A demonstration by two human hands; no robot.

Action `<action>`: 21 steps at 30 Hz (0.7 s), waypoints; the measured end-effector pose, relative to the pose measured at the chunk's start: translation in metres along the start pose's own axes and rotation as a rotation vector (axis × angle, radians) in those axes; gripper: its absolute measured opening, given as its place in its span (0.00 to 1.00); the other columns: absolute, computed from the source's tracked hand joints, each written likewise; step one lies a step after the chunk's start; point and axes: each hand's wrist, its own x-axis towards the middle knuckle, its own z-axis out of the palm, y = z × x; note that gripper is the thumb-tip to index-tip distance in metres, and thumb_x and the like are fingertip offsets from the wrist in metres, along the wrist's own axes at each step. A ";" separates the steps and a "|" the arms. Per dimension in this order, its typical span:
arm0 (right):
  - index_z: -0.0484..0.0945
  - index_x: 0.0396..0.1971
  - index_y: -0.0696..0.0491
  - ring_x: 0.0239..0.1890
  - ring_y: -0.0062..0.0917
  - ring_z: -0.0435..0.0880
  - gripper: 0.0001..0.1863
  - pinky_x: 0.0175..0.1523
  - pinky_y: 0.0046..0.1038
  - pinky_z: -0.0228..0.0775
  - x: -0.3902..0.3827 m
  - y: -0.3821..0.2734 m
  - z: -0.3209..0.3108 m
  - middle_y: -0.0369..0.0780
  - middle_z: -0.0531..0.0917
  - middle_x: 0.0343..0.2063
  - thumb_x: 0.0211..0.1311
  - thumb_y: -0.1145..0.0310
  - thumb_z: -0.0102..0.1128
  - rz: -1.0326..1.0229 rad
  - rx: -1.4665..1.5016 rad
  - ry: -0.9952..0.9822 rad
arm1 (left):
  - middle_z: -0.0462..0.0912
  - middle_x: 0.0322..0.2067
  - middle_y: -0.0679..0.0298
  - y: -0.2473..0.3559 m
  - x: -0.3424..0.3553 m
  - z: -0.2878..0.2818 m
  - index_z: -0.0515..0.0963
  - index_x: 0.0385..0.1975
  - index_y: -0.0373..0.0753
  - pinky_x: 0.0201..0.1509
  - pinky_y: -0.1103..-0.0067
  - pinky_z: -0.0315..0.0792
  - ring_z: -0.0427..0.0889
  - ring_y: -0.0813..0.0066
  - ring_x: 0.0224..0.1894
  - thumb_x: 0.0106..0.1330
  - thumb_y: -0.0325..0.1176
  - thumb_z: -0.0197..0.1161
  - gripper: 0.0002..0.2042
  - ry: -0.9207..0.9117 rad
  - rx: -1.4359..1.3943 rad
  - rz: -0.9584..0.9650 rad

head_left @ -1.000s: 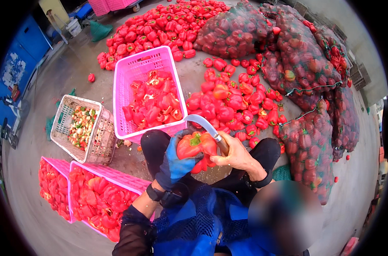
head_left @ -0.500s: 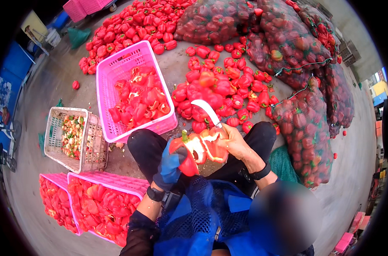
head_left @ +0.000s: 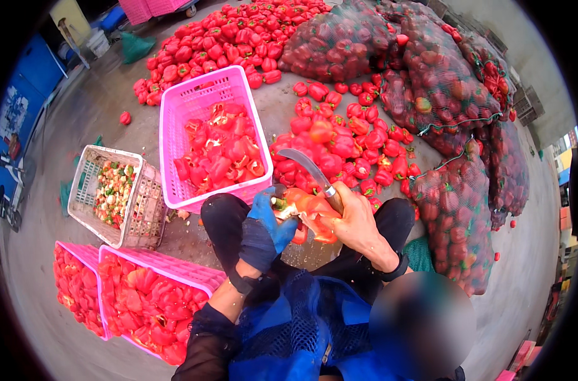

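Observation:
My left hand [head_left: 267, 222], in a blue glove, grips the stem side of a cut red bell pepper [head_left: 311, 206] above my lap. The pepper is split, and its pale inside shows. My right hand [head_left: 362, 222], bare, is closed around the handle of a curved knife [head_left: 309, 170] and also steadies the right part of the pepper. The blade points up and to the left, clear of the flesh. Beyond the hands lies a loose heap of whole red peppers [head_left: 359, 149]. My left fingertips are partly hidden against the pepper.
A pink crate [head_left: 174, 152] with cut peppers stands ahead on the left, beside a whitish crate [head_left: 146, 203] of cores. Two full pink crates [head_left: 194, 270] sit at my left. Mesh sacks of peppers [head_left: 454, 213] line the right; a larger pepper pile [head_left: 219, 47] lies far off.
The opened pepper halves have come together and turned, with my left hand now over the stem side. The knife has tipped slightly lower, and the view has shifted a little.

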 end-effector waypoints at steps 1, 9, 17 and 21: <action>0.75 0.39 0.56 0.30 0.27 0.84 0.17 0.38 0.28 0.72 0.000 -0.001 -0.002 0.41 0.81 0.25 0.45 0.76 0.64 -0.066 0.007 0.070 | 0.78 0.40 0.57 -0.003 0.002 0.003 0.69 0.49 0.31 0.48 0.74 0.74 0.79 0.68 0.40 0.55 0.29 0.65 0.22 -0.051 -0.157 -0.143; 0.69 0.52 0.56 0.38 0.31 0.84 0.34 0.41 0.32 0.74 0.098 -0.107 -0.029 0.47 0.81 0.34 0.48 0.59 0.75 -0.512 0.389 0.419 | 0.80 0.43 0.61 -0.051 -0.014 0.016 0.69 0.54 0.32 0.46 0.81 0.76 0.81 0.76 0.43 0.62 0.30 0.62 0.21 -0.186 -1.114 -0.559; 0.70 0.54 0.57 0.45 0.16 0.78 0.34 0.49 0.22 0.72 0.014 -0.024 0.038 0.36 0.80 0.46 0.48 0.64 0.77 0.000 0.199 0.101 | 0.76 0.47 0.61 -0.018 0.002 0.009 0.65 0.55 0.33 0.50 0.79 0.75 0.78 0.74 0.46 0.65 0.29 0.60 0.20 0.291 -1.046 -0.401; 0.70 0.53 0.58 0.43 0.29 0.82 0.38 0.49 0.32 0.74 0.009 -0.004 0.069 0.44 0.81 0.41 0.43 0.58 0.78 -0.014 0.412 0.103 | 0.77 0.44 0.62 -0.028 -0.002 0.021 0.67 0.52 0.34 0.49 0.79 0.75 0.78 0.75 0.44 0.66 0.30 0.60 0.17 0.346 -1.137 -0.419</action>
